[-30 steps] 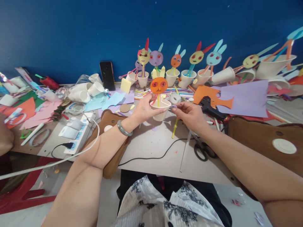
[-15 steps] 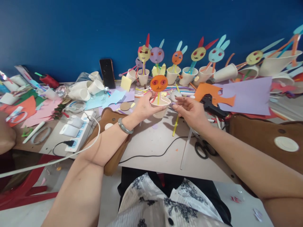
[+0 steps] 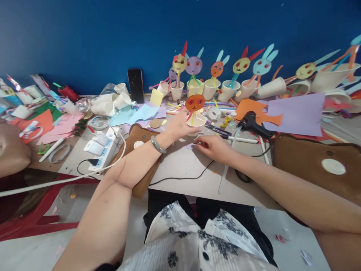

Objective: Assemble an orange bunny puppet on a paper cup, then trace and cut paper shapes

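My left hand (image 3: 180,126) is wrapped around a white paper cup (image 3: 197,121), its fingers and thumb on the sides. From the cup rises a paper rabbit with an orange face (image 3: 195,103) and pale yellow ears, on pipe-cleaner limbs. Low over the table, my right hand (image 3: 213,147) has its fingers drawn together at the edge of a small purple paper piece (image 3: 190,146). Beyond it lie dark-handled tweezers (image 3: 218,130), a tape roll (image 3: 214,113) and a yellow tube (image 3: 228,119).
Several rabbit cups (image 3: 229,90) line the blue wall. A black glue gun (image 3: 254,126) rests on the right near purple paper (image 3: 301,113). On the left are a white power strip (image 3: 107,148), its cable, a phone (image 3: 135,86) and another person's arm (image 3: 12,154).
My right hand has come away from the cup's rim, down and toward me, to the purple paper piece. My left hand still grips the cup. The view has shifted slightly left.
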Demonstrator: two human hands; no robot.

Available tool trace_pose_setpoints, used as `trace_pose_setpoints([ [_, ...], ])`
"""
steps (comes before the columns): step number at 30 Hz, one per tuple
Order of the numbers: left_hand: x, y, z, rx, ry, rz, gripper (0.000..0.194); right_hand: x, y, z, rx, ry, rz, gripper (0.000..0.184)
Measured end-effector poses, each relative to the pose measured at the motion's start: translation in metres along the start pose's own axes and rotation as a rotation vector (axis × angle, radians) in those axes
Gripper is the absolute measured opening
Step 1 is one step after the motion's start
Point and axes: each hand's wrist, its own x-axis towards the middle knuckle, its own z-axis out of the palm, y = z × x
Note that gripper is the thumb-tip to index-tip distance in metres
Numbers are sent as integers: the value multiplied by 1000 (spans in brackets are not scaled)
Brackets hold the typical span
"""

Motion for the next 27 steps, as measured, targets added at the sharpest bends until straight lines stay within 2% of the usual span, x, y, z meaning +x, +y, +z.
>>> trace_pose_setpoints([
  [4, -1, 4, -9, -78, -20, -12, 79, 10, -6, -2, -12, -47, 166, 16],
  [8, 1, 0, -17, -214, -82, -7, 89, 14, -13, -2, -44, -73, 222, 14],
  [11, 6, -8, -22, -292, -160, -14, 87, 16, -19, 0, -75, -76, 236, 13],
  [15, 13, -20, -34, -471, -241, -140, 82, 19, -28, 2, -128, -79, 247, 9],
  [18, 17, -23, -45, -554, -157, -216, 75, 23, -32, 2, -162, -86, 247, 8],
  [21, 21, -20, -52, -551, -34, -243, 57, 25, -32, 3, -175, -83, 234, 10],
  [24, 20, -14, -55, -479, 46, -252, 40, 23, -31, 2, -162, -67, 208, 13],
  [27, 15, -7, -61, -331, 48, -233, 29, 18, -32, -4, -127, -32, 176, 13],
])
